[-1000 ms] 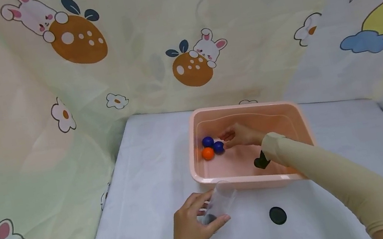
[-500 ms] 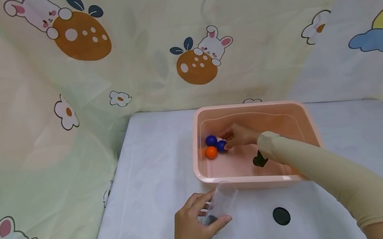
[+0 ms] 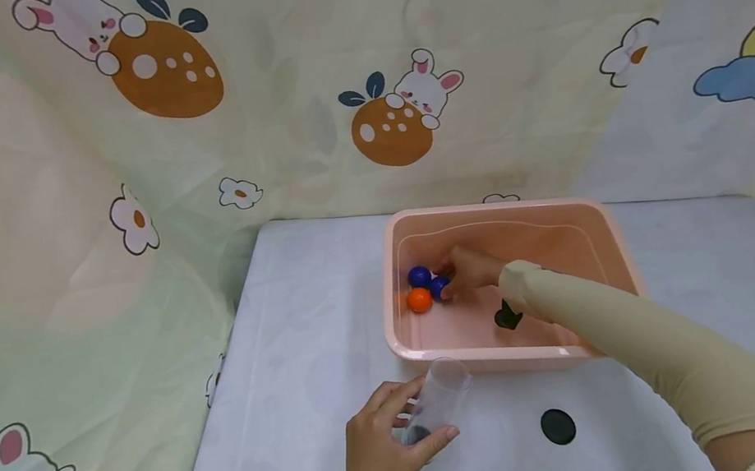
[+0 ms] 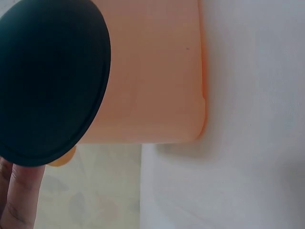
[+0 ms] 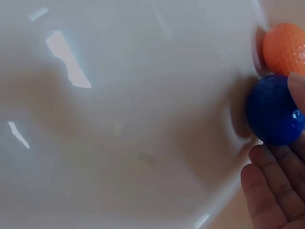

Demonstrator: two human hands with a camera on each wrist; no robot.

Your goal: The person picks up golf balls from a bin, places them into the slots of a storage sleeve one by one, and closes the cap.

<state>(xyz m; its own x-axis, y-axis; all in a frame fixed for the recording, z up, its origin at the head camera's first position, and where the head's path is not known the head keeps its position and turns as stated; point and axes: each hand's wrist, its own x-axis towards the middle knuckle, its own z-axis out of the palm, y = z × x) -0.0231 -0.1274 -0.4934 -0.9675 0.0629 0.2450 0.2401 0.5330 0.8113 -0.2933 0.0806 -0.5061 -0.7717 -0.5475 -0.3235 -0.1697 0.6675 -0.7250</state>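
In the head view my left hand (image 3: 381,451) holds a clear plastic cylinder (image 3: 443,393), tilted, its open end toward the tub. A dark round base (image 4: 52,81) fills much of the left wrist view, with fingertips below it. My right hand (image 3: 470,268) reaches into the peach plastic tub (image 3: 476,354) and pinches a blue golf ball (image 5: 275,112), the thumb on one side and fingers on the other. Touching or close beside it are an orange golf ball (image 5: 286,50) and a second blue ball (image 3: 418,276), at the tub's left end.
A black disc (image 3: 558,427) lies on the white-covered table (image 3: 281,418) in front of the tub. Black pieces show at each wrist. Behind the table hangs a printed cloth (image 3: 499,65) with rabbits and flowers.
My right hand has moved slightly left and its fingers have closed around the nearer blue golf ball. The left hand keeps its hold on the cylinder. The head view has shifted a little.
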